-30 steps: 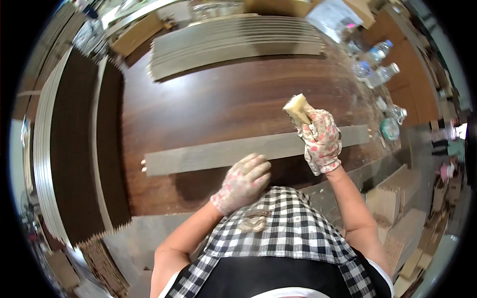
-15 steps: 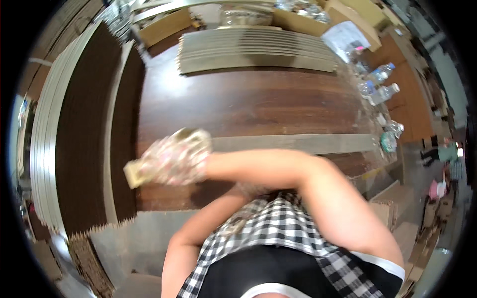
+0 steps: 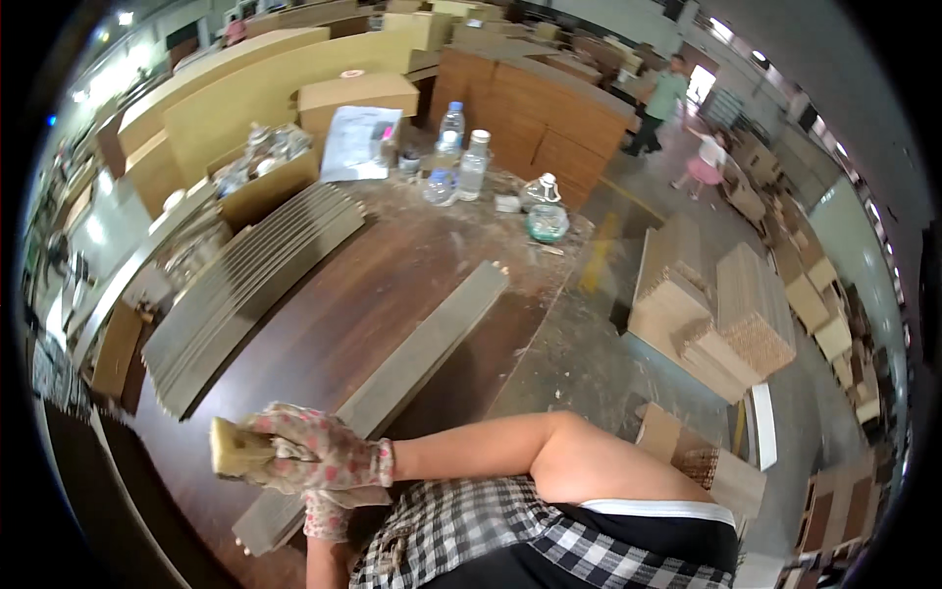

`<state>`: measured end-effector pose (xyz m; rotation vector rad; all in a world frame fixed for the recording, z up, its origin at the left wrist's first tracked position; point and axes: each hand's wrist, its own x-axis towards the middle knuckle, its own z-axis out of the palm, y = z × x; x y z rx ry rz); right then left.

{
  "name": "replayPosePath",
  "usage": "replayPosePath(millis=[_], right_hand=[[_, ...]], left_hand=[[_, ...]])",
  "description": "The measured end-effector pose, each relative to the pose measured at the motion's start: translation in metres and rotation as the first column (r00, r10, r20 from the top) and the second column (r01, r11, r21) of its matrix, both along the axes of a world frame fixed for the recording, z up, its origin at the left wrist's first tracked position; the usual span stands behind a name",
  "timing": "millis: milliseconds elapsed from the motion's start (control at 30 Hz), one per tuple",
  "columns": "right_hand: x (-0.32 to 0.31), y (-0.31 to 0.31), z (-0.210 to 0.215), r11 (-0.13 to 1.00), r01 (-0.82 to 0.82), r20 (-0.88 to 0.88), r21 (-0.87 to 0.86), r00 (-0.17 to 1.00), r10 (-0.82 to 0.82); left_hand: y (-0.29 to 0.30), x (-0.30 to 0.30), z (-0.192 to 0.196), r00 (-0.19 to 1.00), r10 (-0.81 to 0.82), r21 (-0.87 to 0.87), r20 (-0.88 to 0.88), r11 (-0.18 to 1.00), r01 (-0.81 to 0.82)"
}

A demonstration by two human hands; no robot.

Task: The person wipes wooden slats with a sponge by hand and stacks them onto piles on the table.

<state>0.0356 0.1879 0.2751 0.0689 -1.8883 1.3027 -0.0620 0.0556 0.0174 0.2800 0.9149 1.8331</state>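
Note:
My right hand [image 3: 319, 447], in a pale glove with pink spots, is closed on a yellow sponge [image 3: 238, 447] with a dirty lower edge. A cloth-like fold hangs under that hand. My left hand [image 3: 327, 516], gloved in the same pattern, is below it, and its fingers are hidden behind the right hand. Under both hands a long narrow grey board [image 3: 427, 339] lies slantwise across the brown tabletop [image 3: 329, 329], with small pegs at its ends. I cannot tell whether the left hand grips the board.
A row of similar grey boards [image 3: 255, 280] lies across the table, and dark panels [image 3: 74, 481] stand at the left. Plastic bottles [image 3: 474, 167] and a paper sheet [image 3: 361, 142] are at the far end. Stacked wooden pieces [image 3: 687, 304] stand on the floor; two people are beyond.
The view has swung to the right, showing more floor and the room. My right hand still holds the sponge and is now above my left glove, over the board.

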Motion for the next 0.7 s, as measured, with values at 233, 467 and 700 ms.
replayPosePath(millis=[233, 467, 700], right_hand=[[0.116, 0.094, 0.009, 0.842, -0.029, 0.158, -0.539, 0.978, 0.134], [0.148, 0.114, -0.014, 0.928, 0.255, 0.275, -0.273, 0.945, -0.179], [0.143, 0.113, -0.008, 0.919, 0.102, 0.337, -0.380, 0.941, 0.035]], left_hand=[[0.070, 0.030, 0.236, -0.441, -0.683, -0.555, -0.582, 0.731, -0.398], [0.060, 0.054, 0.221, -0.508, -0.665, -0.483, -0.547, 0.747, -0.458], [0.063, 0.069, 0.216, -0.422, -0.423, -0.329, -0.802, 0.902, -0.279]])
